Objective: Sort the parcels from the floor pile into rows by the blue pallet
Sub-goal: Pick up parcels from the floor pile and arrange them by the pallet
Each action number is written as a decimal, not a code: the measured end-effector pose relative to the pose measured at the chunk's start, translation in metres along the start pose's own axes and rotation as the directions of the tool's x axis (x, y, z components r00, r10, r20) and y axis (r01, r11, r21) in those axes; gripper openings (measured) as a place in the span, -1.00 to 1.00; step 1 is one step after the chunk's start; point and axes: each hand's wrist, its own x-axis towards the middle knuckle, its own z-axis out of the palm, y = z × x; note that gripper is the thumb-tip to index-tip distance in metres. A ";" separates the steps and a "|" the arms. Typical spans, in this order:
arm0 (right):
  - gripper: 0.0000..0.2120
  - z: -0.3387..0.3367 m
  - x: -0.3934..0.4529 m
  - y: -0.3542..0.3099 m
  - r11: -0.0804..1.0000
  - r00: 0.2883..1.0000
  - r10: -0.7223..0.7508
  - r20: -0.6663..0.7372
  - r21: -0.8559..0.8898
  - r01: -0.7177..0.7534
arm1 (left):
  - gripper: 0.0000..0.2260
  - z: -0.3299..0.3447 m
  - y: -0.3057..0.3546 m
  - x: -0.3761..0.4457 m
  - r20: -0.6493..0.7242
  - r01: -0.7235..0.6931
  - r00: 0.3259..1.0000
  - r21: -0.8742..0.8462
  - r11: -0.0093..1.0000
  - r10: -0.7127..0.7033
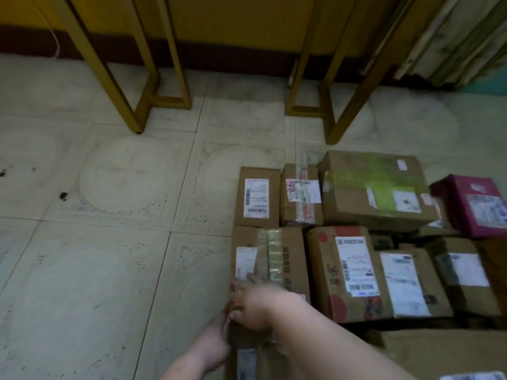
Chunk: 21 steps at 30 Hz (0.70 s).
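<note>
Cardboard parcels lie in rows on the tiled floor at the right. The back row holds a small labelled box (256, 197), a taped box (300, 198), a large green-taped box (375, 187) and a magenta box (477, 204). In the row in front are a box with a yellow-green strip (274, 256), a red-spotted box (345, 270) and two more labelled boxes (406, 281). At the bottom, a brown parcel (247, 357) butts against the strip box. My left hand (214, 344) grips its left side. My right hand (258, 303) curls over its far top edge.
Yellow metal frame legs (131, 91) (337, 105) stand on the floor behind the rows, against a yellow wall. Bare tiles (109, 242) spread to the left. Another carton (439, 352) lies at the bottom right. Striped fabric (452, 42) hangs at the top right.
</note>
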 end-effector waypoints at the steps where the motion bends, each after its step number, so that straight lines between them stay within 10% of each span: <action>1: -0.44 -0.008 -0.014 0.008 1.000 1.000 0.017 -0.007 0.022 -0.017 | -0.44 -0.010 0.007 0.006 0.005 0.053 0.999 0.074 0.996 -0.053; 10: -0.41 -0.103 -0.109 0.142 0.908 0.870 0.413 -0.268 0.190 -0.373 | -0.46 -0.112 0.139 0.060 -0.279 0.095 0.960 0.219 0.971 -0.031; 21: -0.31 -0.172 0.022 0.227 0.914 0.793 0.405 -0.456 0.233 -0.333 | -0.32 -0.153 0.191 0.235 -0.202 -0.162 0.936 0.476 0.865 0.287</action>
